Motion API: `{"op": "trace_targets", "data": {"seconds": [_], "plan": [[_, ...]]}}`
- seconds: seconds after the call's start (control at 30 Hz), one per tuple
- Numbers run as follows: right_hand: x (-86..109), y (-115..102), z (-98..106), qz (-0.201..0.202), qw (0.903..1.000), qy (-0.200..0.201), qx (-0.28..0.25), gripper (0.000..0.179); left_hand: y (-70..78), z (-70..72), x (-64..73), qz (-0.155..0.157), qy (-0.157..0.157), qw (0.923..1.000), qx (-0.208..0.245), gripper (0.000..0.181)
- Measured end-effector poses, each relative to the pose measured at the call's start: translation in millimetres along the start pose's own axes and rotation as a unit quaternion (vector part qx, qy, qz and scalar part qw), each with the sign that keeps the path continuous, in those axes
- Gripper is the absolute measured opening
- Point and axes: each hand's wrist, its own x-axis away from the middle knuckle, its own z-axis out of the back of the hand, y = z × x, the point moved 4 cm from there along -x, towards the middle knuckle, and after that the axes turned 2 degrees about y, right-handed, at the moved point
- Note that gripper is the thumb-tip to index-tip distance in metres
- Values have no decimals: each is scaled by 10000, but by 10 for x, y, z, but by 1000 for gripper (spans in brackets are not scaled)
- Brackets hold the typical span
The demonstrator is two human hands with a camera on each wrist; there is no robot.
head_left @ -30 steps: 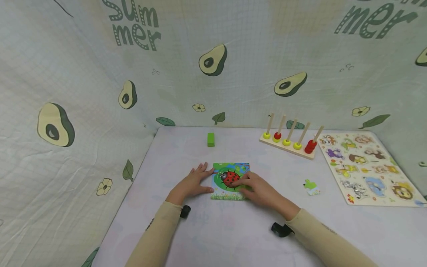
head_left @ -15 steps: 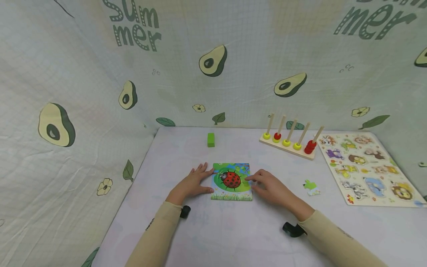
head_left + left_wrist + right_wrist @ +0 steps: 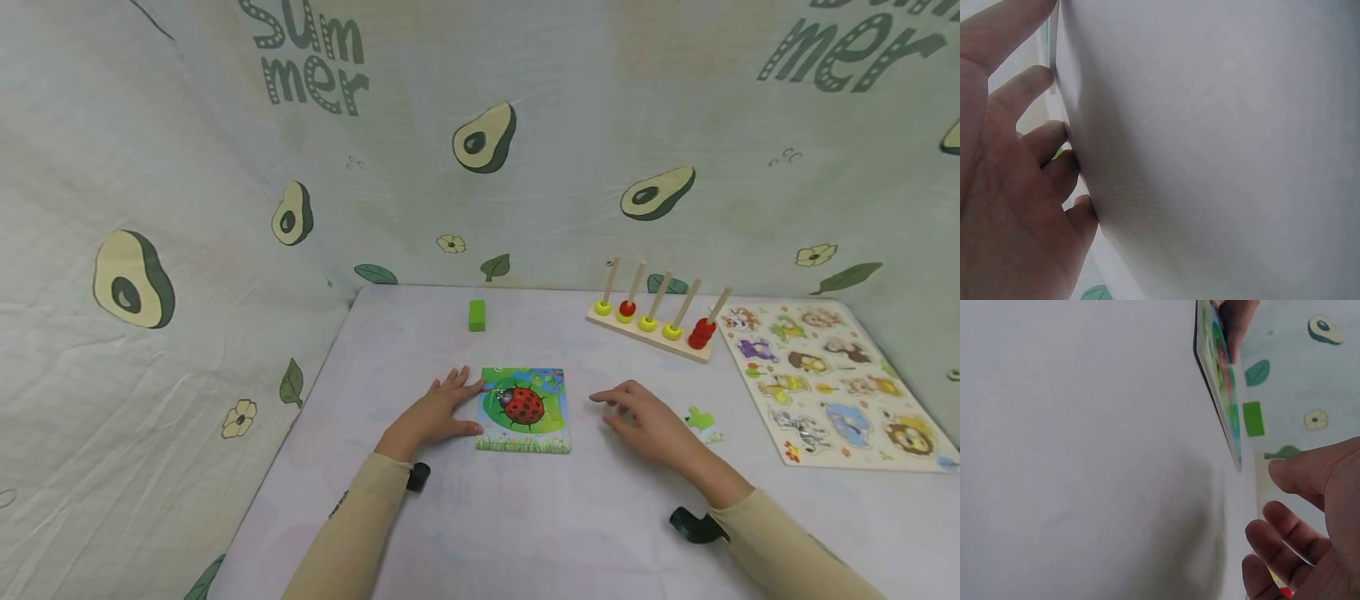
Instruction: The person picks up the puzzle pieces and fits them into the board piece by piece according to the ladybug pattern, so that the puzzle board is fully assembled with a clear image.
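A square ladybug picture puzzle lies flat on the table, with a yellow-green patch at its right side. My left hand rests on the table at the puzzle's left edge, fingers spread, thumb and index fingertip right at that edge. To the right of the puzzle, apart from it, my right hand hovers over the table with loosely bent fingers and nothing in them. Just beyond this hand's back lies a loose green and white jigsaw piece, partly covered by it in the head view.
A green block stands behind the puzzle. At the back right is a wooden peg stacker with yellow and red beads. Beside it, a peg board of animal pictures lies along the right. Printed cloth walls border the table.
My right hand has lifted off the puzzle and moved right, toward the loose jigsaw piece. The ladybug puzzle now shows uncovered. My left hand has stayed at its left edge.
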Motion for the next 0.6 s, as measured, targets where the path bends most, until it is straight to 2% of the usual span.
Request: {"op": "trace_targets", "data": {"seconds": [0.1,0.6], "plan": [[73,86,86,-172,9998,68,33,33,4,0,-2,-8,-1,10000,1,84],[374,466,387,-391,9979,435,268,33,30,14,13,14,39,10000,46,83]]}}
